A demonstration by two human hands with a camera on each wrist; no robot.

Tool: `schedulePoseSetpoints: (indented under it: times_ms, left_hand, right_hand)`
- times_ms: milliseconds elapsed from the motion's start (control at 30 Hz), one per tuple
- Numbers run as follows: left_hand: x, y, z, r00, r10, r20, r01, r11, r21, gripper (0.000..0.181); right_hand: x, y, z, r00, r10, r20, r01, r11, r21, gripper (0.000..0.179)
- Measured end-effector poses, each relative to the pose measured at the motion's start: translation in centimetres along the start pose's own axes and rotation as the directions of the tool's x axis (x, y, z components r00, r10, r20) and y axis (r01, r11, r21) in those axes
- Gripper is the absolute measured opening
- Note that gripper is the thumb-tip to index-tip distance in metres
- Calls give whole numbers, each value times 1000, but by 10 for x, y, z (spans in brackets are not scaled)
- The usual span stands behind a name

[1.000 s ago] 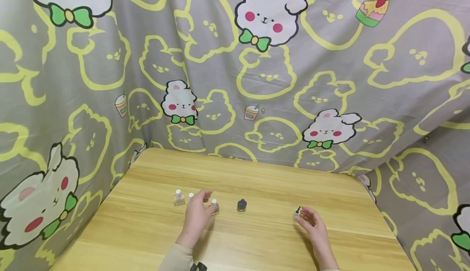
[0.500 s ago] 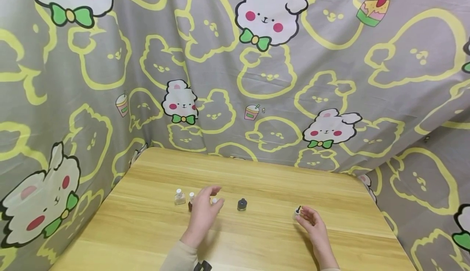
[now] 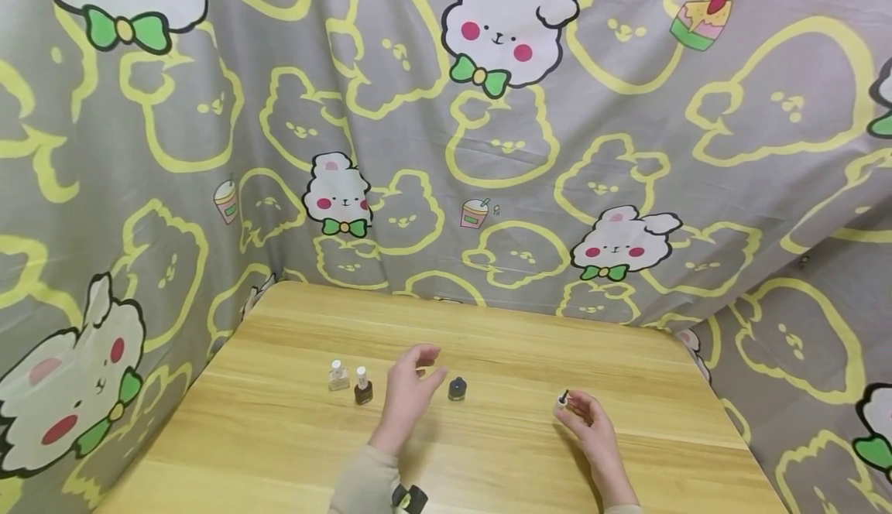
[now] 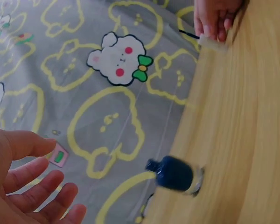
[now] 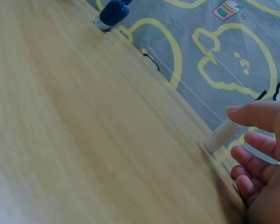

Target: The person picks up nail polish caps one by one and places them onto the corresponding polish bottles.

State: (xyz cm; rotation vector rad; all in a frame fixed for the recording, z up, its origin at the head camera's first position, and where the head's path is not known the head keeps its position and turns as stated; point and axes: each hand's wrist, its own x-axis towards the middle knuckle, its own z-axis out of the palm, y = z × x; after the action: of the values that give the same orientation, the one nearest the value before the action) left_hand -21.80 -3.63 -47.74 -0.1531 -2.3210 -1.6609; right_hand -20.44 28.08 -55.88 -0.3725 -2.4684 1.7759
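Observation:
My left hand hovers over the table with fingers apart and nothing between them. Just right of it stands an uncapped dark blue nail polish bottle, its neck bare in the left wrist view. At the right, my right hand pinches a white nail polish brush cap with the thumb on its side. The cap stands upright, base right at the tabletop, its black brush pointing up. A clear bottle and a dark brown bottle, both white-capped, stand left of my left hand.
The wood-grain table meets a grey curtain printed with rabbits at its back and sides. A black strap sits by the left sleeve.
My left hand has moved right, uncovering the brown bottle and nearing the blue one. Another white-capped bottle, visible earlier, is now hidden behind it. My right hand has kept its place with the cap.

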Motion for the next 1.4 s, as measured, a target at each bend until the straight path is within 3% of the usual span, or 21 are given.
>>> schedulePoseSetpoints:
  times_ms: [333, 567, 967, 1400]
  left_hand:
    - [0, -17, 24, 992, -99, 80, 105, 992, -75, 42]
    - [-2, -31, 35, 986, -115, 122, 131, 983, -130, 45]
    - [-7, -48, 46, 976, -157, 151, 170, 982, -81, 49]
    - [-9, -58, 52, 968, -182, 172, 200, 975, -95, 51]
  right_hand:
    - [1, -1, 2, 1000, -14, -16, 14, 1000, -21, 58]
    - [2, 0, 1, 1000, -15, -6, 15, 999, -28, 58]
    - [3, -3, 4, 1000, -8, -16, 7, 998, -66, 53]
    - [2, -3, 7, 1000, -15, -24, 13, 996, -85, 46]
